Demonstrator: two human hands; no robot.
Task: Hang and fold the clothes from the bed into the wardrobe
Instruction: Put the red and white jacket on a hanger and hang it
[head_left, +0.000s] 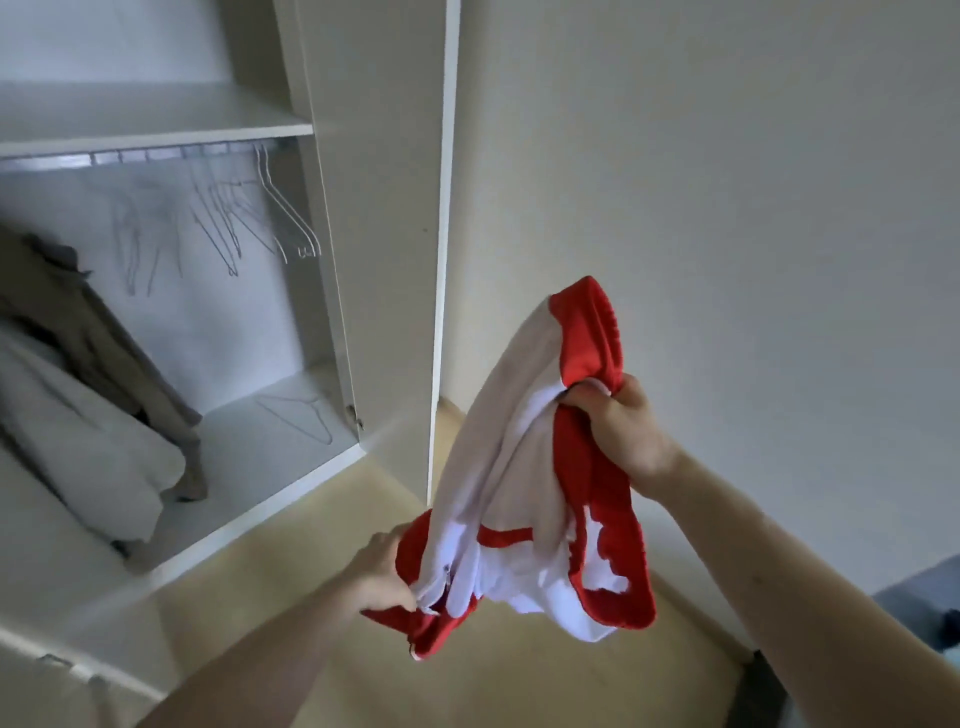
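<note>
Reaching forward with both bare forearms, the person is holding a red and white garment in the air before the open wardrobe. The right hand, raised higher, is clenching a bunch of the cloth in its curled fingers. The left hand, lower, is pinching the edge near a small zipper. The soft fabric is hanging in loose folds. Thin wire hangers are hanging on the wardrobe's rail.

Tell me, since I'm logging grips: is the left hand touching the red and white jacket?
Touching. The head view shows the left hand pinching the red and white jacket at its lower edge near the zip.
</note>
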